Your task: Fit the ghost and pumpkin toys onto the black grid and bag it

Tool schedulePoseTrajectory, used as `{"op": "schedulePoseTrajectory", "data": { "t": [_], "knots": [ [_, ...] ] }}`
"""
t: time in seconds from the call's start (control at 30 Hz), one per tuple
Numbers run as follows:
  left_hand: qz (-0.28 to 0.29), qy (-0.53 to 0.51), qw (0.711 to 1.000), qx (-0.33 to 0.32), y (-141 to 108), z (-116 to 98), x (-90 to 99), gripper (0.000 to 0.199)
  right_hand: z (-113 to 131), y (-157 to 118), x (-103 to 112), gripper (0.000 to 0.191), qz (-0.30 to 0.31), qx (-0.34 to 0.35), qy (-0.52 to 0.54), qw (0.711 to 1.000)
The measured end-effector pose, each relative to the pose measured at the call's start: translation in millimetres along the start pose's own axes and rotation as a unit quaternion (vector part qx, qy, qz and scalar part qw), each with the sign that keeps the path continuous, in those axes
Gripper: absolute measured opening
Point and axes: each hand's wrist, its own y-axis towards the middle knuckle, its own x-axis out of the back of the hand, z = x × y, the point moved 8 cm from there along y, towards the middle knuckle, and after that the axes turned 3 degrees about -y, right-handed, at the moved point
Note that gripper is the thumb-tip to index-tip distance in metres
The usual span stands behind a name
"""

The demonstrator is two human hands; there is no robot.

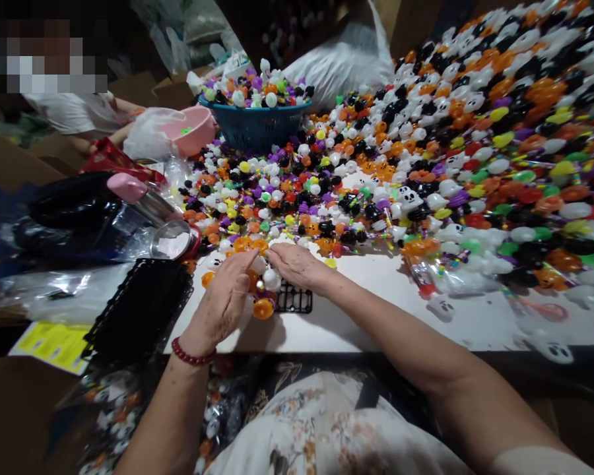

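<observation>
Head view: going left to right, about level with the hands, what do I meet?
Yellow printed sheet, black notched-edge tray, left hand, right hand, clear plastic bag, ghost-faced piece at the front right.

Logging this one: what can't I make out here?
Head view:
Palm of the right hand: hidden by its back.
Part of the black grid: hidden by that hand and small pieces.
Inside of the blue basket: covered by heaped pieces.
Right end of the pile: cut off by the frame's edge.

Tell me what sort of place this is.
Probably a workshop or packing room: loose plastic trinkets heap the white tabletop, a blue basket brims with more, and a big white plastic bag lies behind.
</observation>
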Motion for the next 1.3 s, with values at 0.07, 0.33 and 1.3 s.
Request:
{"op": "schedulePoseTrajectory", "data": {
  "t": [0.07,0.33,1.3],
  "knots": [
    [0.006,0.002,1.0,-0.004,2,2,-1.0,0.057,4,-1,-1,0.032,0.003,0.003,0.014,1.0],
    [0.04,0.028,0.998,-0.045,6,-2,-11.8,0.053,-8,-6,-14,0.025,0.012,-0.042,0.067,0.997],
    [0.078,0.242,0.958,-0.132,37,-12,-30.6,0.052,-143,-272,117,0.041,-0.2,-0.191,-0.188,0.942]
  ]
}}
